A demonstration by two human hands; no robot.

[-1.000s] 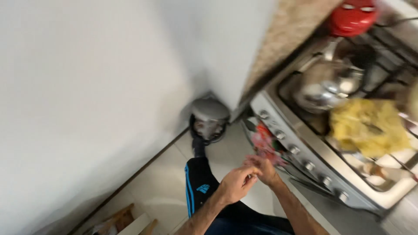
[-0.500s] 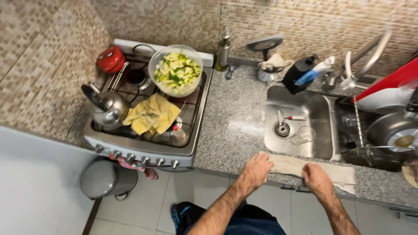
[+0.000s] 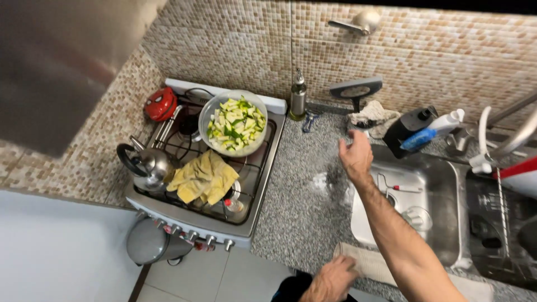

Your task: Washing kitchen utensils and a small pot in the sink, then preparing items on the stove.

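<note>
Half a second ago both hands rested on the folded cloth [image 3: 380,263] at the near counter edge. Now we see only the left hand [image 3: 333,278] on it, fingers flat. The right hand [image 3: 356,156] has lifted, open and empty, toward the crumpled rag [image 3: 372,114] on the far counter beyond the sink [image 3: 430,223]. The cloth's right end is hidden by the forearm.

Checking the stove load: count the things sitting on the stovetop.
4: red pot lid back left, bowl of chopped vegetables back right, kettle front left, yellow cloth front; more may hide beneath.
</note>
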